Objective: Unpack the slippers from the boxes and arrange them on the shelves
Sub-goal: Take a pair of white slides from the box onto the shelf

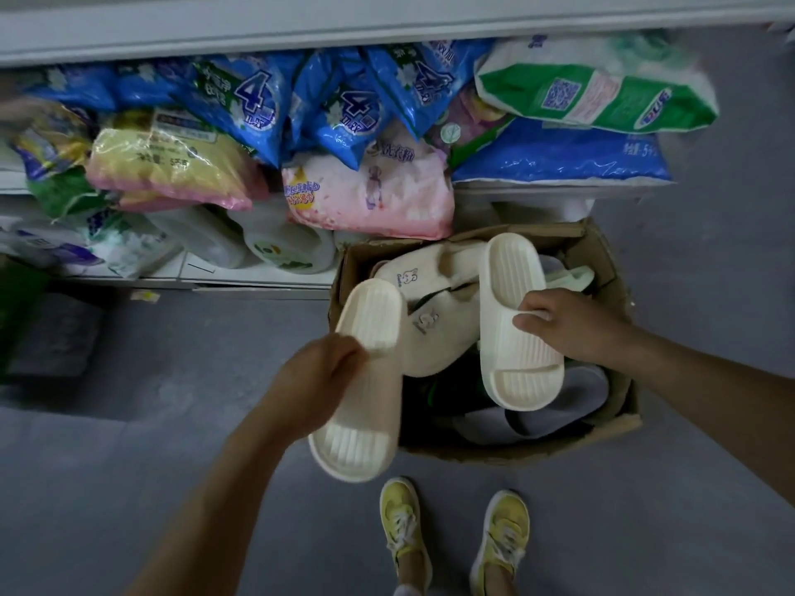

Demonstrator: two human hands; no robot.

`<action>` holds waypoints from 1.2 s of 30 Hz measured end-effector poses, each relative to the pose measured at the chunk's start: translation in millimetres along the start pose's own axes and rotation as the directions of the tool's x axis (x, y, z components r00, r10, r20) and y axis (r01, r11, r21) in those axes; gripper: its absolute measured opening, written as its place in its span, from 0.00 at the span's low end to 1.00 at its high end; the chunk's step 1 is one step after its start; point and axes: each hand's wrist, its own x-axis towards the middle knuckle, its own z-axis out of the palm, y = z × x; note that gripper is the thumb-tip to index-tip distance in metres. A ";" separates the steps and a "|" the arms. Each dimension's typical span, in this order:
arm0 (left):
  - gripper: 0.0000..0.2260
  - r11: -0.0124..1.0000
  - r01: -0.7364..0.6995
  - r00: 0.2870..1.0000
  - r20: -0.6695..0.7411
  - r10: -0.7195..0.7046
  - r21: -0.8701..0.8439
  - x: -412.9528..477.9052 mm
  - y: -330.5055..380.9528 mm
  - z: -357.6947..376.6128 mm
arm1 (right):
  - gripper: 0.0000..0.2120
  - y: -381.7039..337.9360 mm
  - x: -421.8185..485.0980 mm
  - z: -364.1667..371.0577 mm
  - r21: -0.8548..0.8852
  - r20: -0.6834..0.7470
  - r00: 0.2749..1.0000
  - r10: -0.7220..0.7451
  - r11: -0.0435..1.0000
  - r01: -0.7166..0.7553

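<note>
Head view: a cream slipper in each hand, over the open box

Handling (judged): the two cream slides look like thick moulded foam, so prob. light, a bit springy and not fragile. The ribbed faces should give grip, so a slip is unlikely. Best hold is round the waist, just behind the strap, or hooked under the strap itself. One hand per slipper is plenty.

L hand (316,380), at 7 o'clock of the box, has its fingers curled round the middle of the left cream slipper (370,316). The toe end hangs down past the box's near-left corner, over the floor. R hand (572,324) pinches the right cream slipper (512,294) at its side edge, thumb across the ribbed face and the other fingers wrapped behind. That one is held over the box interior, heel toward 12 o'clock.

Cardboard box (516,453) sits on the floor at 3 o'clock of frame centre, flaps open. Inside:
- beige slippers w/ a small cartoon print (430,268) toward 10 o'clock
- a pale green slipper (572,277) at 2 o'clock
- grey ones (559,406) at 5 o'clock
- darker items beneath, can't tell what

So plenty is left to unpack.

Shelf (258,281), at 12 o'clock, is crowded w/ blue detergent bags (254,105), pink and green sacks and jugs. No free slot for slippers shows in view.
</note>
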 end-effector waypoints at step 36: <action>0.14 0.239 0.453 0.821 0.297 -0.488 -0.859 87.7 23.2 106.3 | 0.07 11.1 43.3 9.1 0.112 -0.047 0.986 0.160 0.982 -0.154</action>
